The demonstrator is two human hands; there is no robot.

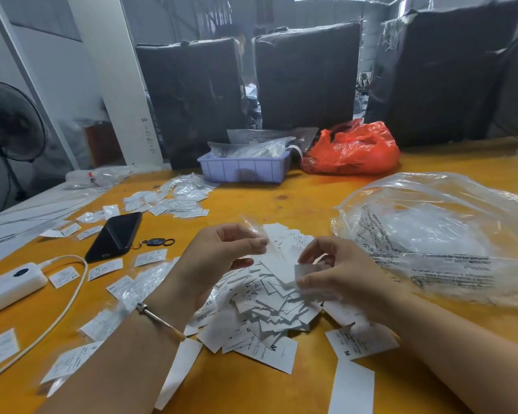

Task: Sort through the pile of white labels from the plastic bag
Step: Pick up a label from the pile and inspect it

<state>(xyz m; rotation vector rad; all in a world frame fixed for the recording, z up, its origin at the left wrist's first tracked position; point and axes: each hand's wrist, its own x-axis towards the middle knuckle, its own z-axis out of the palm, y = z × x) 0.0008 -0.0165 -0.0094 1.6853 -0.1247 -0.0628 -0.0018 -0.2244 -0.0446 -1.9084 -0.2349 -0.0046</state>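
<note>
Left hand (222,249) pinching small clear sleeve (256,231). Right hand (338,273) pinching one white label (304,271). Both held just above pile of white labels (260,306), directly beneath hands. Plastic bag (440,234) right of right hand; phone (115,236) left of left hand.

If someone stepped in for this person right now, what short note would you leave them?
Left hand: pinches a small clear wrapper at the fingertips, above the pile.
Right hand: fingers hold a white label.
Pile of white labels: on the orange table between both hands; the big clear plastic bag lies to its right.
Done: several labels laid out singly on the left.
Left: most of the pile is unsorted.
</note>
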